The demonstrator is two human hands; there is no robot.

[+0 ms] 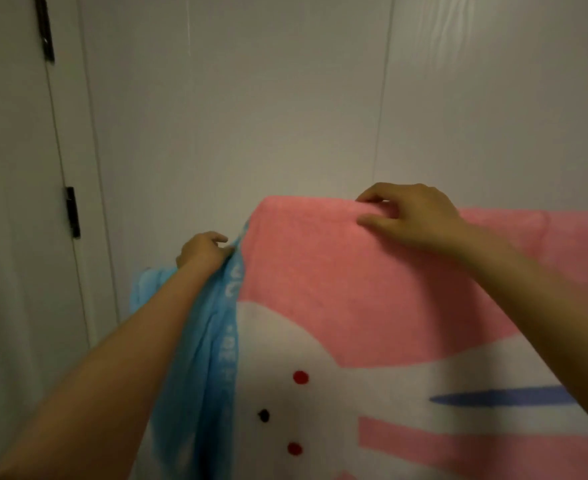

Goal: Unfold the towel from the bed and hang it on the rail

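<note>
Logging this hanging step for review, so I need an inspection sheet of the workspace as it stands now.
Surface: rail itself hidden; the towel's top fold suggests it lies beneath.
Job's things: pink towel with white rabbit print, spread and draped.
Clutter: blue towel hanging bunched beside the pink one.
Hands: left hand grips the pink towel's left edge; right hand pinches its top fold.
Cables: nothing seen.
Surroundings: white panelled wall; door with dark hinge at left.

Towel [354, 289]: pink with white bunny print, red and black dots, blue stripe and blue left border. Unfolded, hangs draped against the wall, top edge folded over; rail itself hidden under it.
</note>
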